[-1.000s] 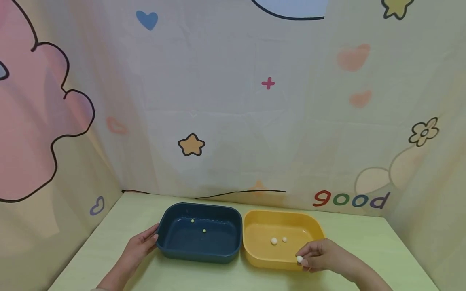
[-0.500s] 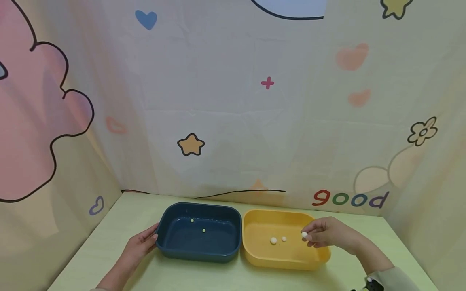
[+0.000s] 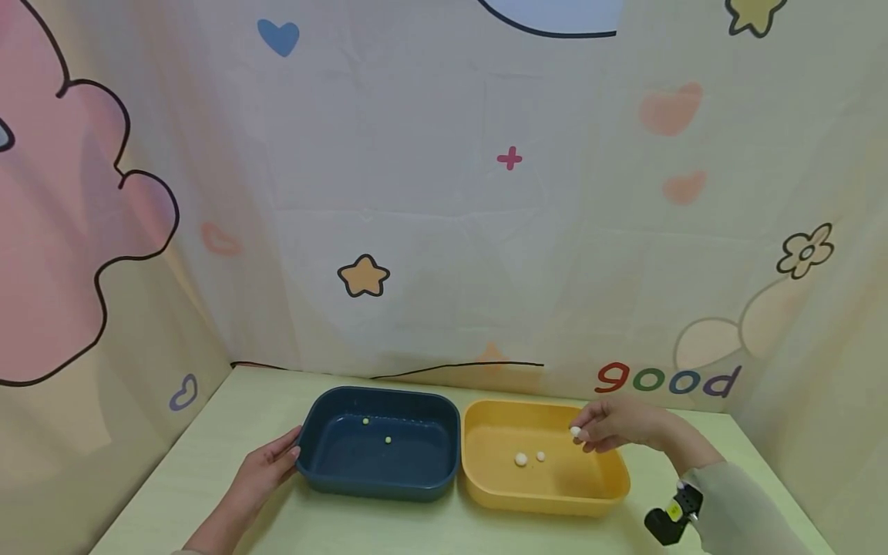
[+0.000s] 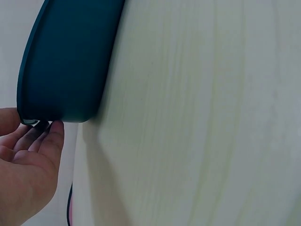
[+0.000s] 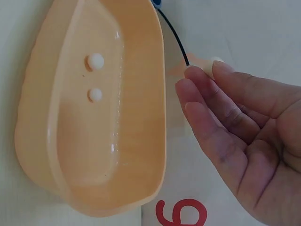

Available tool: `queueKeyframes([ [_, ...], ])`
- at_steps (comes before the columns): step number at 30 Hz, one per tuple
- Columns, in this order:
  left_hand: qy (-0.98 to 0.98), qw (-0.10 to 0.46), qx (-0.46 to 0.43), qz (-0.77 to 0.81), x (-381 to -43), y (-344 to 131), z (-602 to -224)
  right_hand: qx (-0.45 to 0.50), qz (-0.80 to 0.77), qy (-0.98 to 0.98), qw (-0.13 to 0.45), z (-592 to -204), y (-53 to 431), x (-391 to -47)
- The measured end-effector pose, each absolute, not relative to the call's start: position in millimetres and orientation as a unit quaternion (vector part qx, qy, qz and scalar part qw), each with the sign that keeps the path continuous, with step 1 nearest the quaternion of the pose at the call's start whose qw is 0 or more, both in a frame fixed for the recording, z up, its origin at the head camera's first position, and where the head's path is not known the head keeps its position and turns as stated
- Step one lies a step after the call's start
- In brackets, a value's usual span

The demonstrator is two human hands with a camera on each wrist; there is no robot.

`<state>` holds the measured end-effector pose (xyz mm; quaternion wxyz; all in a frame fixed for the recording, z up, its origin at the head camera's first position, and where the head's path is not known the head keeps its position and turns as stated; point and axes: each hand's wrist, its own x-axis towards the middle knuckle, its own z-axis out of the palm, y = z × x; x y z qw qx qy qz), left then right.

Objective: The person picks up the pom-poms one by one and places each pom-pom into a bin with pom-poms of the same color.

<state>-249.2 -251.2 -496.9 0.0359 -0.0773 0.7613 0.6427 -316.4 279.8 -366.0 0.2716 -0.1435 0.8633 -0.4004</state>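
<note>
My right hand (image 3: 613, 424) pinches a small white ball (image 3: 576, 432) between thumb and fingertips, over the right part of the yellow basin (image 3: 541, 502). In the right wrist view the ball (image 5: 214, 66) partly shows between the fingertips. Two white balls (image 3: 521, 459) of different sizes lie on the basin's floor. My left hand (image 3: 262, 472) grips the left end of the dark blue basin (image 3: 381, 491). The left wrist view shows the thumb (image 4: 8, 120) at the rim and the other fingers below it. Two tiny pale yellow-green balls (image 3: 388, 440) lie inside the blue basin.
Both basins stand side by side on a pale wood-grain table (image 3: 229, 432), their near ends almost meeting. Behind the table hangs a printed cloth (image 3: 430, 231) with stars and hearts. A black device (image 3: 676, 512) is worn at the right wrist.
My right hand has lifted from the front right edge of the yellow basin toward its back right, still pinching the white ball. The left hand and both basins have stayed put.
</note>
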Motion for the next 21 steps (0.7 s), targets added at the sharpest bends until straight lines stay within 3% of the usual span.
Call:
queueKeyframes([
  [11, 0.762, 0.033, -0.083, 0.641, -248, -252, -497, -0.119, -0.378, 0.874, 0.28, -381, 269, -345],
  [21, 0.753, 0.028, -0.078, 0.653, -249, -252, -497, -0.038, -0.338, 0.901, 0.271, -395, 258, -363],
])
